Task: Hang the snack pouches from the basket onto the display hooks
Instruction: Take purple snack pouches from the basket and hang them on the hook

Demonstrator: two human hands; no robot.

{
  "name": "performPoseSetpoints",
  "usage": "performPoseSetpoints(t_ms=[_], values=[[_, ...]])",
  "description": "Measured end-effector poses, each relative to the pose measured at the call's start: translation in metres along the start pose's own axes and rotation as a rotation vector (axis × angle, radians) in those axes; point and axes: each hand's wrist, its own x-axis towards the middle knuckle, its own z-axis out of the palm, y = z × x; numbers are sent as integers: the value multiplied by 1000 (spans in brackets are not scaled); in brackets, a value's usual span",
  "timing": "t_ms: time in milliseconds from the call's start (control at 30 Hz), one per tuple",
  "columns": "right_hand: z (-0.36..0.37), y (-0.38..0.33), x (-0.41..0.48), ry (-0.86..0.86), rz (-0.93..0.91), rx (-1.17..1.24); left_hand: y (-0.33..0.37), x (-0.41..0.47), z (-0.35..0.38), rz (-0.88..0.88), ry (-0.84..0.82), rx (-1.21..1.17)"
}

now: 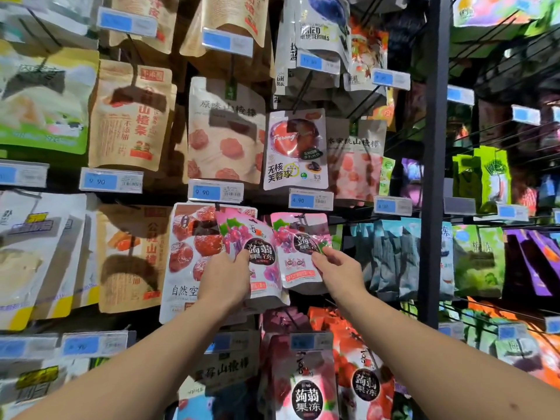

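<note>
— What hangs toward the left edge of the display rack [434,86]?
— A brown paper pouch [130,259], then a white pouch with red fruit [185,253].
— And the left hand?
— The left hand [224,277] grips a pink grape pouch [241,236] by its lower half, thumb on the front. The pouch is tilted, its top leaning left over the white one, just under a blue price tag [215,192].
— The right hand?
— The right hand [336,268] pinches the right edge of a second pink pouch [292,237], upright and touching the first. Whether it sits on a hook, I cannot tell.
— Further right?
— Teal pouches [394,256], then the rack's dark upright post [433,268].
</note>
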Motion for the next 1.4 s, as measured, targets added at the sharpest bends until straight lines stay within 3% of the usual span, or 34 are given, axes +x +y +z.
performPoseSetpoints(t_ms=[267, 467, 733, 867, 967, 1100, 1200, 1400], values=[[25, 47, 21, -73, -88, -171, -33, 2, -17, 108, 49, -48], [64, 86, 86, -75, -111, -319, -37, 8, -14, 166, 36, -59], [85, 148, 149, -158, -28, -445, -48, 12, -11, 160, 17, -75], [76, 102, 101, -143, -25, -469, -48, 10, -5, 139, 11, -72], [64, 64, 58, -91, -142, -408, -43, 8, 3, 112, 2, -84], [45, 32, 12, -299, -114, -129, -28, 6, 21, 11, 31, -170], [25, 18, -12, -427, -97, -95, -17, 1, 34, -30, 45, -212], [2, 23, -18, -384, -117, -108, -5, -5, 54, -42, -9, -185]])
